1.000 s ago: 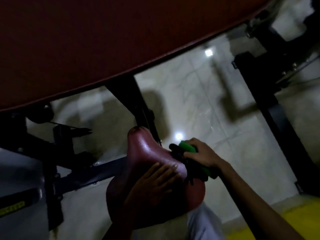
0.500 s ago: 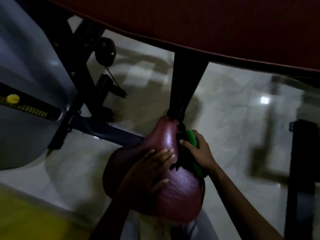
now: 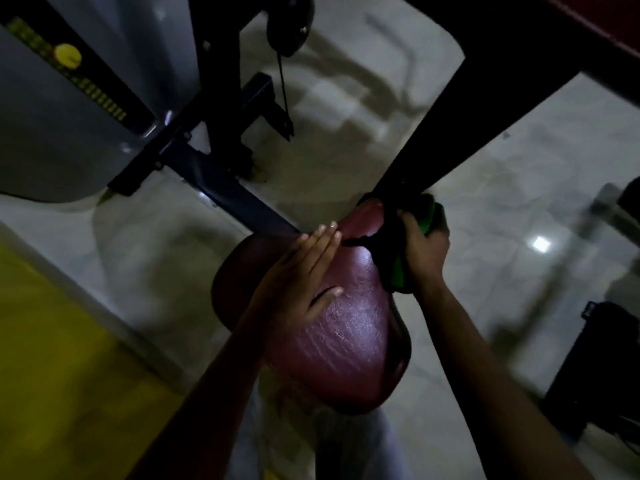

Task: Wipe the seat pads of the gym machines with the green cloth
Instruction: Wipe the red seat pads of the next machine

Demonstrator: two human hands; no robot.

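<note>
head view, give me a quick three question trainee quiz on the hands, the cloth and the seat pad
1. True or false: the left hand lies flat on the seat pad with straight fingers.
2. Which hand grips the green cloth? A) left B) right C) both
3. Fill in: the right hand works the cloth at the pad's ____ end, near the black frame post.

Key: 1 true; 2 B; 3 narrow
</note>
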